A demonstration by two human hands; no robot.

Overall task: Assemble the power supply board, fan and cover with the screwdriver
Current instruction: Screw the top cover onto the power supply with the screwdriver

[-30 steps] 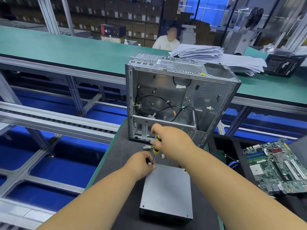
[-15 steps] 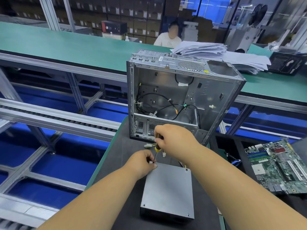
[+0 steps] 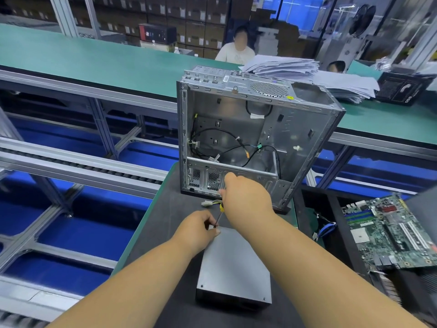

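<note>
**Screwdriver tip at risk of slipping off the far corner screw**

While the screwdriver (image 3: 219, 215) is gripped in the curled fingers of the right hand (image 3: 247, 202), its tip is set down at the far left corner of the power supply cover (image 3: 234, 266), at about 11 o'clock on the grey lid. The left hand (image 3: 197, 230) is pinched together right beside the tip, apparently steadying a screw, though the screw itself is too small to be made out. If the shaft is tilted or pressed unevenly, the tip could be thrown out of the head and the fingertips struck, or the lid scratched. The box lies unclamped on the black mat (image 3: 165, 223), so it could be pushed toward the open chassis (image 3: 255, 129) at 12 o'clock. The loose connector (image 3: 206, 204) just beyond could be snagged.
</note>
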